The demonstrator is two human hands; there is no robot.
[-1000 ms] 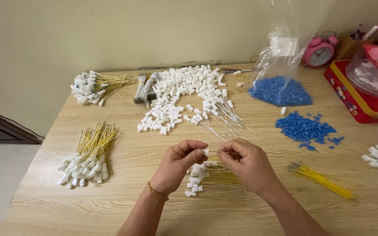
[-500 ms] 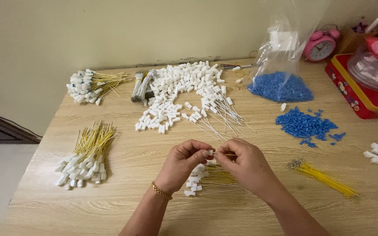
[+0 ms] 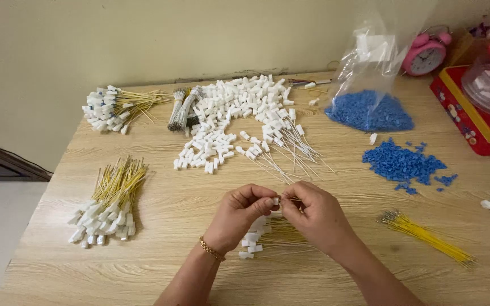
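Head view: low in the middle of the frame, the left hand (image 3: 244, 211) pinches a small white plug (image 3: 275, 200) between thumb and fingertips, and the right hand (image 3: 314, 212) is closed on a thin wire (image 3: 288, 198) whose end meets the plug; the two hands touch at the fingertips. Done well, I judge, this step wants the plug held square and the wire tip fed straight into its opening, gripped close to the end so it does not bend.

Just under the hands lies a small pile of finished plugged wires (image 3: 265, 238) on the wooden table (image 3: 199, 272).

Counts: two hands. Two bundles of yellow wires with white plugs, one at lower left (image 3: 109, 204) and one at upper left (image 3: 114, 105). One bundle of bare yellow wires (image 3: 426, 237) at lower right. One big heap of loose white plugs (image 3: 239, 107) at upper centre, too many to count. One clear bag of blue pieces (image 3: 370, 110) and one loose blue heap (image 3: 401, 163) on the right. One pink alarm clock (image 3: 425, 55) at upper right.
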